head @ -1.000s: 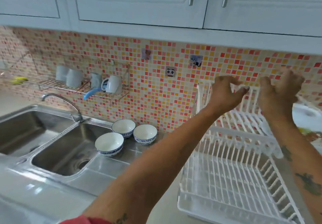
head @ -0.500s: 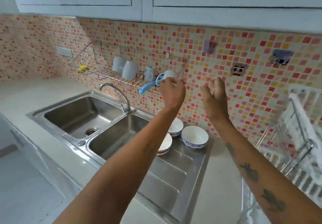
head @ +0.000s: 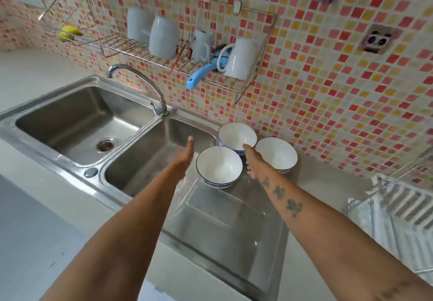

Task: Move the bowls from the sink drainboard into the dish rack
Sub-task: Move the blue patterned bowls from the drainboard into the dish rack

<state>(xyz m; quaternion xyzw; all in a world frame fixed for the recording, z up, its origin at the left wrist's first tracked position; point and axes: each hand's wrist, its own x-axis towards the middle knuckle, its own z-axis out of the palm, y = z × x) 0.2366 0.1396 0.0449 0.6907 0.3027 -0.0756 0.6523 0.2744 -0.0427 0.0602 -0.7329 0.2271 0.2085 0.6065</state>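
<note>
Three white bowls with blue patterned bases stand upright on the steel drainboard: a near bowl, a far bowl by the sink corner, and a right bowl by the tiled wall. My left hand is stretched out flat over the right basin, just left of the near bowl, holding nothing. My right hand reaches between the near bowl and the right bowl, fingers extended toward the far bowl, empty. The white dish rack shows partly at the right edge.
A double steel sink with a curved tap lies to the left. Above it a wire wall shelf carries white mugs, a blue-handled utensil and a yellow item. Grey countertop runs between drainboard and rack.
The view swung from the dish rack to the sink. Both hands dropped from near the wall shelf down to the bowls and opened out flat.
</note>
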